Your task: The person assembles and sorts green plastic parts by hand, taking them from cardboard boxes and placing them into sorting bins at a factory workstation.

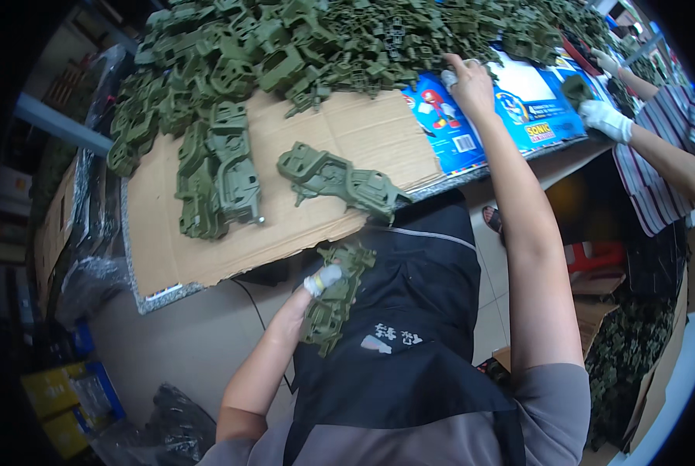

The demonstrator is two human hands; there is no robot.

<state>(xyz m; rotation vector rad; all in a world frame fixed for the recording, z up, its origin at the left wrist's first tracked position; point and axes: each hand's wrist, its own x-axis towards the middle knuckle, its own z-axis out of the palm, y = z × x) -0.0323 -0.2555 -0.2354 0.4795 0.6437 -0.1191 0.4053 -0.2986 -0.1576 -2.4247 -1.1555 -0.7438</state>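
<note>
My left hand [325, 280], with white covering on its fingers, grips a long green plastic toy vehicle chassis [332, 307] in front of my apron. The chassis is tilted, away from the table's front edge. My right hand [472, 84] reaches out to the near edge of a heap of small green plastic parts [394, 46]. Its thumb and index finger are apart, and I see nothing held between them. Another green chassis [343, 180] lies alone on the cardboard [277, 225]. Two more chassis [219, 167] lie side by side to its left.
Larger green parts [231, 46] are heaped at the far left. A blue printed cardboard sheet [534, 116] lies under my right arm. At the right, a co-worker's gloved hand [605, 120] is near a green part. A box of green parts [635, 349] stands lower right.
</note>
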